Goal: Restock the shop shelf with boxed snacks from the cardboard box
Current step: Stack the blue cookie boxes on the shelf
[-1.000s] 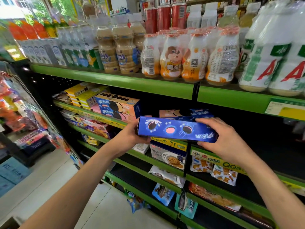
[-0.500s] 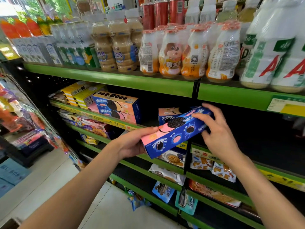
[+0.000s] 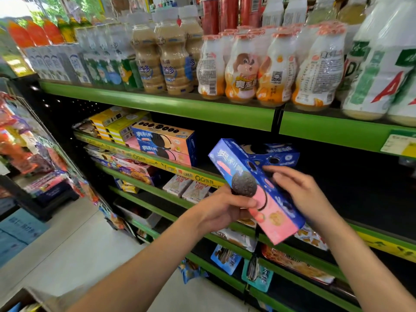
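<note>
A cardboard box (image 3: 33, 298) shows at the lower left corner, its contents unclear. Both hands hold a blue-and-pink cookie box (image 3: 256, 190) tilted before the shelf (image 3: 157, 102): the left hand (image 3: 222, 210) grips its underside, the right hand's (image 3: 301, 194) spread fingers press its edge. Another boxed snack (image 3: 272, 154) sits behind it; drink bottles (image 3: 270, 66) stand above.

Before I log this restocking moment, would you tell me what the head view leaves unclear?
- Cardboard box: cut off by the bottom-left edge; contents unreadable.
- Left hand grip: fingers hidden behind the blue-and-pink cookie box.
- Price tag: blurred, too small.
- Boxed cookies behind: partly covered by the held box.
</note>
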Available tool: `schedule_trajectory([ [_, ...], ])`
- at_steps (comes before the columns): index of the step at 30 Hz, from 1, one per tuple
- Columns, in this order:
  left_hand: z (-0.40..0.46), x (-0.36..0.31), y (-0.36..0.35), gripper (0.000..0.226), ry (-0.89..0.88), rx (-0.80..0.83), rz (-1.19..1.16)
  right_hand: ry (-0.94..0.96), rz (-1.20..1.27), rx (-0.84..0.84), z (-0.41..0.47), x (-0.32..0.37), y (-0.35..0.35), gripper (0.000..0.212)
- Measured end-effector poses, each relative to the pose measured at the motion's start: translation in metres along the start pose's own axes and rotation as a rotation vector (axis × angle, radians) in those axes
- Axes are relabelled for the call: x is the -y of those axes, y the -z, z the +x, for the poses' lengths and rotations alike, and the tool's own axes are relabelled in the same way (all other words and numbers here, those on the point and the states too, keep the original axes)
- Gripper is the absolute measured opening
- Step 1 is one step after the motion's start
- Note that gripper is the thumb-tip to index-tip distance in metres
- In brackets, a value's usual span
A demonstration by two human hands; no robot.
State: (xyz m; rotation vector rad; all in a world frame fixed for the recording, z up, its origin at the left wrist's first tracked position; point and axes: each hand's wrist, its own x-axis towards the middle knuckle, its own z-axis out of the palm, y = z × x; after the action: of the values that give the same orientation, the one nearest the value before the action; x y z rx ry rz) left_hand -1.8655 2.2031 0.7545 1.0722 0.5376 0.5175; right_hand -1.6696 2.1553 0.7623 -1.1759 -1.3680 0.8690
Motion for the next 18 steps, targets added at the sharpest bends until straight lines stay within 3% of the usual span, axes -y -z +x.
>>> schedule_trajectory([
  [1,0.000,0.001,0.000,0.018,-0.031,-0.020,-0.004,-0.043,0.093,0.031,-0.004,0.000,0.006,0.022],
  [2,0.000,0.001,0.000,0.014,-0.063,-0.052,-0.007,-0.084,0.144,0.080,-0.008,-0.001,0.011,0.028],
  [4,0.002,0.003,0.000,0.013,-0.118,-0.114,-0.030,-0.122,0.094,0.151,-0.015,-0.006,0.016,0.054],
  [6,0.003,0.005,0.002,0.022,-0.158,-0.155,-0.088,-0.110,0.031,0.084,-0.014,-0.011,0.015,0.068],
  [11,-0.005,0.009,0.023,0.054,-0.278,-0.335,-0.155,-0.101,0.298,-0.115,0.002,-0.023,0.025,0.065],
  [15,-0.013,0.001,0.052,0.083,-0.360,-0.460,-0.139,-0.138,0.182,-0.120,0.014,-0.029,0.032,0.074],
  [18,-0.019,-0.001,0.064,0.097,-0.306,-0.449,0.077,-0.183,0.091,-0.067,0.025,-0.044,0.030,0.055],
])
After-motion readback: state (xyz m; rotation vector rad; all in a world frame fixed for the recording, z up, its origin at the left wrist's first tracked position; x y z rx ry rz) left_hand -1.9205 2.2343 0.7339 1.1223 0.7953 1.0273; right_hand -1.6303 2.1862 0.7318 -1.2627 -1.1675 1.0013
